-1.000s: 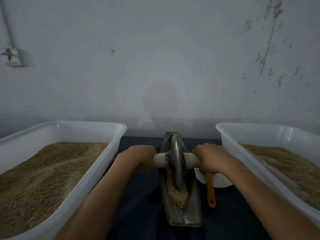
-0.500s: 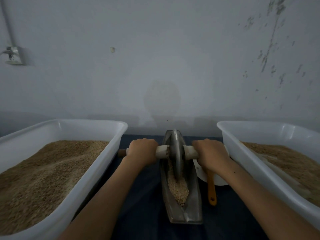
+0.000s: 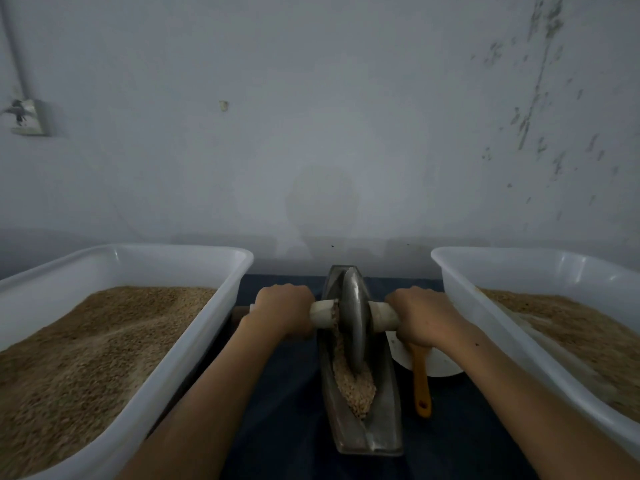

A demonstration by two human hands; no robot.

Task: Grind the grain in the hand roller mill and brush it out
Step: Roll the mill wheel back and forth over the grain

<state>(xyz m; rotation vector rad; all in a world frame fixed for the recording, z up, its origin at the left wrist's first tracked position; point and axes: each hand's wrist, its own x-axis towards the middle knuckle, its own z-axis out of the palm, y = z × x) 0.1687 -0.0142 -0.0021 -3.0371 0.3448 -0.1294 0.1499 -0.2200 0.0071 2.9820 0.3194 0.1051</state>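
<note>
While the left hand [image 3: 282,311] and right hand [image 3: 420,315] each clamp a handle, the mill wheel [image 3: 353,327] stands in its trough [image 3: 384,410] at lower centre, grain [image 3: 355,386] beneath it.

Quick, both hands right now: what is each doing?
Left hand: closed round the roller handle.
Right hand: closed round the handle on the wheel's other side.

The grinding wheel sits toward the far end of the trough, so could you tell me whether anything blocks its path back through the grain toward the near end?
Nothing visible does. Ahead of the wheel lies only the grain in the trough; the orange-handled brush lies outside it.
</note>
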